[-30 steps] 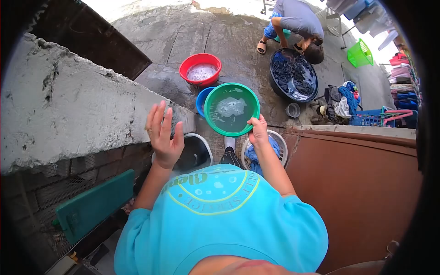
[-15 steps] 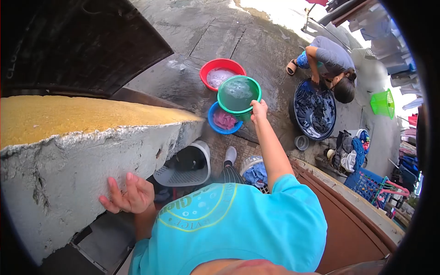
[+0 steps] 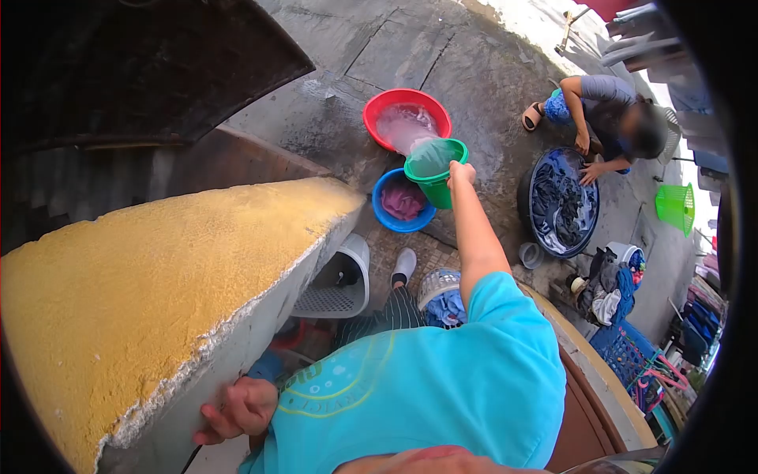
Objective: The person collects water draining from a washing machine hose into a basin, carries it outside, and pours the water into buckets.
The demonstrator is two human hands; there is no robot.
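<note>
My right hand (image 3: 461,171) grips the near rim of a green bucket (image 3: 437,191), which is tilted away from me. Cloudy water runs from its far lip into a red basin (image 3: 374,107) on the ground. Just below the bucket stands a blue basin (image 3: 407,226) with pink cloth (image 3: 403,201) in it. My left hand (image 3: 239,407) is empty, its fingers loosely bent and apart, beside the grey face of a low wall with a yellow top (image 3: 189,253).
A person (image 3: 604,110) bends over a large dark tub (image 3: 527,207) of soaking clothes on the right. White laundry baskets (image 3: 365,272) stand near my feet. Farther right are a green basket (image 3: 674,207), a clothes pile (image 3: 612,288) and a blue crate (image 3: 624,347).
My right hand has tipped the green bucket, so water now pours into the red basin. My left hand has dropped lower along the wall. The person at the tub has shifted their arms.
</note>
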